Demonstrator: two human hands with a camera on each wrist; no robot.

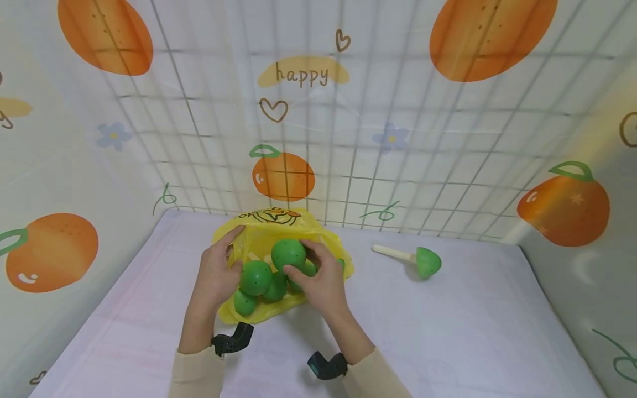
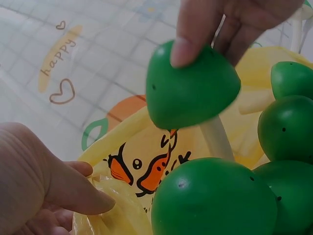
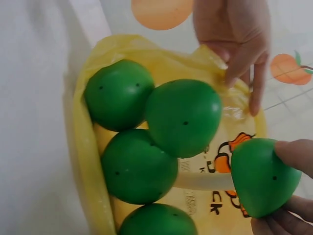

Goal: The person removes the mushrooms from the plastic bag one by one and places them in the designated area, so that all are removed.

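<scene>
A yellow plastic bag [image 1: 308,222] with a printed duck lies with its mouth spread wide. My left hand [image 1: 217,276] holds the bag's left edge, the plastic pinched behind the thumb in the left wrist view. In my right hand [image 1: 324,281] is a green toy mushroom [image 2: 190,90], gripped by its domed, black-dotted cap over the bag's mouth. Its pale stem [image 3: 203,181] points into the bag. Several more green mushrooms [image 1: 256,277] lie heaped inside, caps toward the near side; most of their stems are hidden.
To the right of the bag, one more green mushroom [image 1: 428,263] lies on its side on the white-covered table [image 1: 473,320], stem pointing left. Behind the table stands a wire grid [image 1: 348,182] under a sheet printed with oranges. Black wrist devices [image 1: 234,338] sit on both wrists.
</scene>
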